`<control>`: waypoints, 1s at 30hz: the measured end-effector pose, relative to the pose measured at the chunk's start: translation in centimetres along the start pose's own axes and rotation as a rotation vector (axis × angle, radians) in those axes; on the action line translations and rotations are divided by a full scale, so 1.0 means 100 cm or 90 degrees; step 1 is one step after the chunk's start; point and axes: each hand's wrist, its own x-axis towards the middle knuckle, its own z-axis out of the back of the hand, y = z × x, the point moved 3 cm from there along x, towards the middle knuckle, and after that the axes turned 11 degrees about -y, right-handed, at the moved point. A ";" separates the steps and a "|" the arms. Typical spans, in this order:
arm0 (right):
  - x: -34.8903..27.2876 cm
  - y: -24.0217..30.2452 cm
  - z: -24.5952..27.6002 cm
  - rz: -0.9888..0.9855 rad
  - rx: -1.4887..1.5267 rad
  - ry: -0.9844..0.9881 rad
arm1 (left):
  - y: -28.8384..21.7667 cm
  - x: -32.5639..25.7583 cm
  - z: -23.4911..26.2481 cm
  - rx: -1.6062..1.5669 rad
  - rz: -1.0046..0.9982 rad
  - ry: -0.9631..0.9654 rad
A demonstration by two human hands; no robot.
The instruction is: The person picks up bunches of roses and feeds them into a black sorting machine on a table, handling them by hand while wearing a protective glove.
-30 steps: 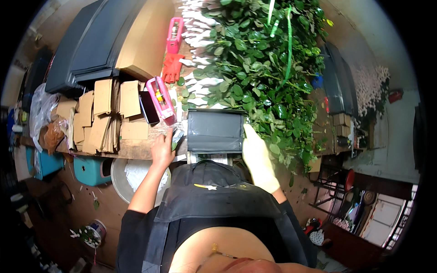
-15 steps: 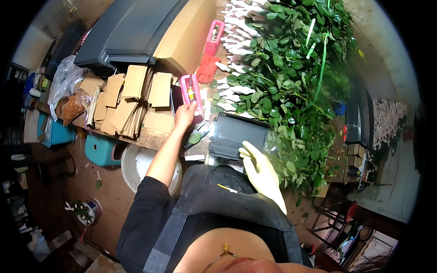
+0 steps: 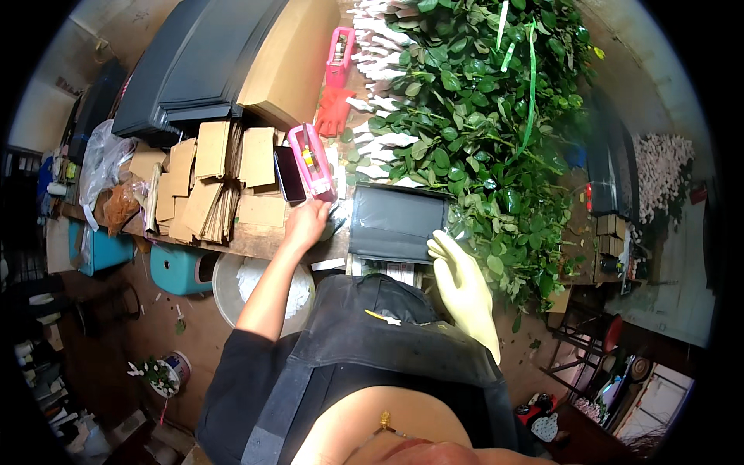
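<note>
Apparently the work is at an early point: the dark tray (image 3: 397, 222) sits at the bench's (image 3: 252, 241) near edge with no stems laid in it — the leafy stems (image 3: 465, 147), white at their left ends, lie heaped beyond it and to its right. Cardboard pieces (image 3: 210, 151) stand stacked on the left, seemingly unused. The bare left hand (image 3: 308, 222) is at the near end of a pink tape holder (image 3: 319, 188); whether its fingers grip it, I cannot tell. The gloved right hand (image 3: 465, 283) holds nothing visible, fingers extended at the tray's near right corner.
</note>
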 end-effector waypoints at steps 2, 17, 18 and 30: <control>-0.002 0.000 0.005 -0.013 -0.006 -0.018 | -0.050 -0.022 0.018 -0.215 -0.034 0.060; 0.035 -0.025 -0.060 -0.081 0.239 0.158 | -0.052 -0.058 0.032 0.093 -0.023 0.205; 0.049 -0.039 -0.072 -0.116 0.286 0.187 | -0.039 -0.055 0.034 0.044 -0.012 0.229; 0.048 -0.043 -0.100 -0.161 0.423 0.345 | 0.056 0.041 -0.040 -0.597 0.264 -0.145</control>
